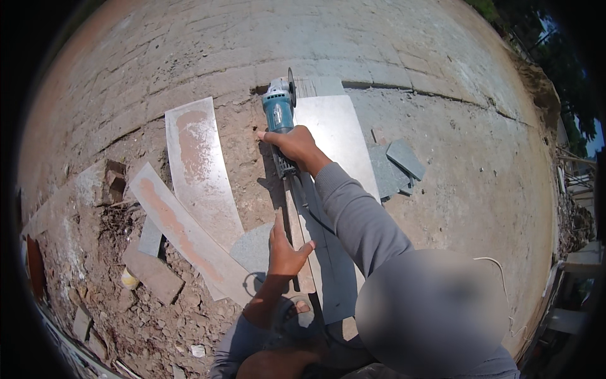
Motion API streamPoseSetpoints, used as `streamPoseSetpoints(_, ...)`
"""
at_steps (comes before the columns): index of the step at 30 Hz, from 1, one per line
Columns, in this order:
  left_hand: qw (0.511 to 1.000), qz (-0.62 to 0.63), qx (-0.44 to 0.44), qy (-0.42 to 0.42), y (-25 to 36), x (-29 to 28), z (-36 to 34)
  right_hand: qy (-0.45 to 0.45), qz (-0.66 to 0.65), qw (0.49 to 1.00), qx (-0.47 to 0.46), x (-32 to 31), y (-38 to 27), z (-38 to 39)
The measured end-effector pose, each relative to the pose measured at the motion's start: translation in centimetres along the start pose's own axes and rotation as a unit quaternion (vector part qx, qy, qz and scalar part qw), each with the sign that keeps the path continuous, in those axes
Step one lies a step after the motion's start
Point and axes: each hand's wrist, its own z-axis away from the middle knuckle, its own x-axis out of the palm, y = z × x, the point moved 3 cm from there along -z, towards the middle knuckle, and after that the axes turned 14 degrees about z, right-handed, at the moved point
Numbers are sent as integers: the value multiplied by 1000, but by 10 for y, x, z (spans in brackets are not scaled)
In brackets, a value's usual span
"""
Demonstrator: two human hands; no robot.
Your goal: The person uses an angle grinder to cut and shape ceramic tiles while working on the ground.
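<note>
My right hand (pixel 300 148) is wrapped round the teal body of an angle grinder (pixel 278 117). The grinder's disc (pixel 291 86) stands upright at its far end, beside the far part of a long pale stone slab (pixel 334 126). Whether the disc is spinning or touching stone, I cannot tell. My left hand (pixel 288 256), nearer to me, closes over a long narrow strip (pixel 298 234) with its thumb on the right side and fingers on the left. The strip reaches up to the grinder's rear end. A black cord (pixel 319 219) runs from the grinder under my right forearm.
Two long pale slabs (pixel 199 158) with reddish-brown patches lie at the left. Several grey stone pieces (pixel 398 165) are stacked right of the slab. Broken rubble (pixel 158 309) and a block (pixel 107 183) cover the left ground. A foot (pixel 302 307) stands close by the strip's near end.
</note>
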Motion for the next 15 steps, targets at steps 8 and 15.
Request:
streamPoseSetpoints(8,999,15,-27,34,-27,23,21,-15,-5,1000,0,1,5,1)
streamPoseSetpoints(15,999,23,-24,38,-22,23,23,-4,15,1000,7,4,12,-2)
